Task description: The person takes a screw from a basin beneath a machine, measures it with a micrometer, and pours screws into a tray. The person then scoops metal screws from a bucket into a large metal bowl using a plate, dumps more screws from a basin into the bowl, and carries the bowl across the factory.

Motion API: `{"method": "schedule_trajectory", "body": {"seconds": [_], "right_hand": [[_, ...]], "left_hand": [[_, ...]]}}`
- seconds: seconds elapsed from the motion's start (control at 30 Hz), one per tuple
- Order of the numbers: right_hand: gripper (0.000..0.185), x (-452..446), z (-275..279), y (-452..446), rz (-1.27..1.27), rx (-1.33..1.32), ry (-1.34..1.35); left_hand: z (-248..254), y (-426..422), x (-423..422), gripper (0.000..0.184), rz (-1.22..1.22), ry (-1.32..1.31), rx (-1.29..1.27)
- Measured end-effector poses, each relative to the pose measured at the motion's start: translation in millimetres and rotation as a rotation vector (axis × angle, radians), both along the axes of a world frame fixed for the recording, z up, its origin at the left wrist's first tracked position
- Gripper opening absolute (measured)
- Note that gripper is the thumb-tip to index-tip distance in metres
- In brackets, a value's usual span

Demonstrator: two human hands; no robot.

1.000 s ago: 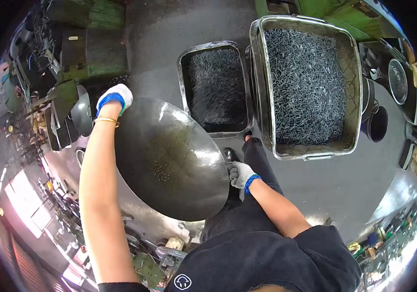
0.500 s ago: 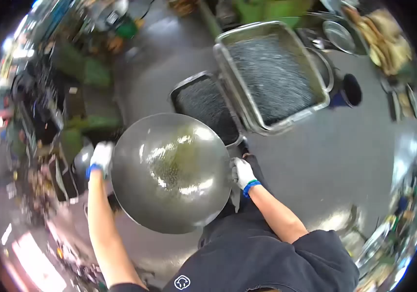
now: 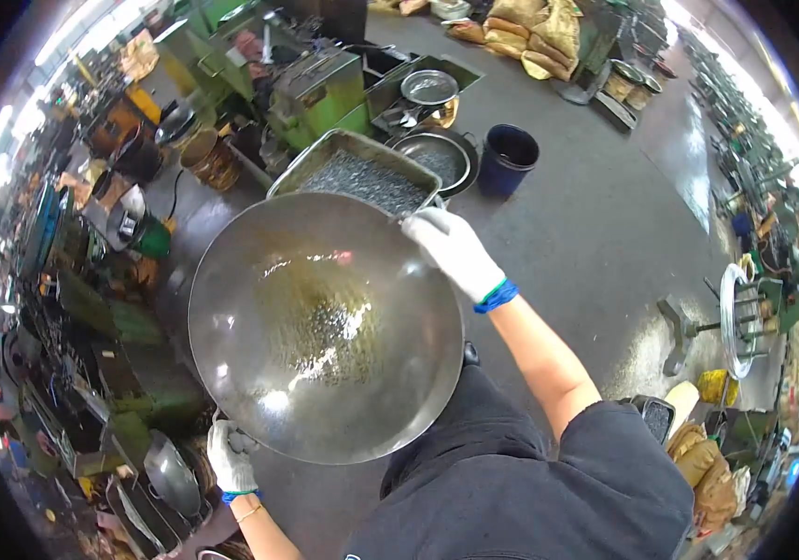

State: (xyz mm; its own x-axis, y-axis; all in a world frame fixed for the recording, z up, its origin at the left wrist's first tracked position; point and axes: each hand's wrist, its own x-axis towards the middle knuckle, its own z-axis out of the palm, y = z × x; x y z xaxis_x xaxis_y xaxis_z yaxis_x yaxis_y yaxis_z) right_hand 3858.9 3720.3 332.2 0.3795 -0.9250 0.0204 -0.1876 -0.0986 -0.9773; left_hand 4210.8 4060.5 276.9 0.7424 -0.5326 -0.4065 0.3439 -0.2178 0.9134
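Observation:
A large round metal pan [image 3: 325, 317], wok-shaped and wet with an oily film inside, is held up in front of my body. Its bottom has a patch of small droplets, and no parts lie in it. My left hand [image 3: 231, 455], in a white glove with a blue cuff, grips its lower left rim. My right hand [image 3: 451, 245], gloved the same way, grips the upper right rim. Just beyond the pan stands a rectangular metal bin [image 3: 362, 173] full of small grey metal pieces; the pan hides its near part.
Behind the bin are another round pan [image 3: 437, 159] with metal pieces and a dark blue bucket [image 3: 509, 161]. Green machinery [image 3: 315, 93] stands at the back left. A further metal pan [image 3: 173, 476] sits lower left. Stuffed sacks [image 3: 539, 33] lie at the far back.
The pan has turned, its right side swinging away from me and its left side toward me. My right hand has moved up and forward, my left hand down. The view has shifted.

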Motion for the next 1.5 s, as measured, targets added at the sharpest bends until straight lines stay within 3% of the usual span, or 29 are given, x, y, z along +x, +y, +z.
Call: {"method": "schedule_trajectory", "body": {"seconds": [0.07,0.13,0.2,0.23,0.27,0.33,0.37,0.53,0.7,0.77,0.93,1.07,1.23,1.4,1.5], "right_hand": [[0.029,-46,15,-18,-0.062,-0.109,-0.009],[0.029,-96,32,-30,-0.160,-0.051,-0.021],[0.028,-156,20,-55,-0.276,-0.183,-0.062],[0.031,-188,39,-54,-0.313,-0.015,-0.018],[0.031,-221,35,-63,-0.373,-0.062,0.007],[0.030,-291,30,-84,-0.483,0.121,-0.096],[0.028,-321,20,-99,-0.552,0.089,-0.118],[0.027,-482,1,-140,-0.814,0.148,-0.003],[0.026,-605,-4,-154,-0.998,0.073,0.048],[0.025,-647,-5,-158,-1.075,0.136,0.029],[0.020,-690,7,-178,-1.208,0.184,0.072],[0.032,-705,4,-220,-1.259,0.203,0.054],[0.029,-695,5,-317,-1.295,0.236,0.131],[0.024,-696,-13,-419,-1.256,0.278,-0.111],[0.020,-658,-11,-489,-1.278,0.294,-0.088]], "left_hand": [[7,-33,-21,0.023,-0.130,-0.016,-0.074],[15,-76,-52,0.023,-0.200,-0.032,-0.110],[27,-125,-94,0.023,-0.295,-0.056,-0.171],[33,-150,-119,0.023,-0.352,-0.086,-0.135],[42,-177,-148,0.023,-0.413,-0.102,-0.137],[29,-233,-198,0.022,-0.663,-0.576,-0.243],[25,-261,-228,0.020,-0.497,-0.112,-0.103],[5,-388,-387,0.018,-0.671,0.074,-0.045],[-39,-469,-493,0.020,-0.845,0.237,0.130],[-33,-495,-529,0.019,-0.902,0.277,0.163],[-47,-560,-584,0.020,-0.992,0.321,0.242],[-57,-627,-599,0.020,-1.048,0.339,0.256],[-65,-733,-605,0.022,-1.066,0.312,0.232],[-90,-815,-596,0.026,-1.041,0.299,0.244],[-111,-859,-593,0.027,-0.968,0.231,0.266]]}}
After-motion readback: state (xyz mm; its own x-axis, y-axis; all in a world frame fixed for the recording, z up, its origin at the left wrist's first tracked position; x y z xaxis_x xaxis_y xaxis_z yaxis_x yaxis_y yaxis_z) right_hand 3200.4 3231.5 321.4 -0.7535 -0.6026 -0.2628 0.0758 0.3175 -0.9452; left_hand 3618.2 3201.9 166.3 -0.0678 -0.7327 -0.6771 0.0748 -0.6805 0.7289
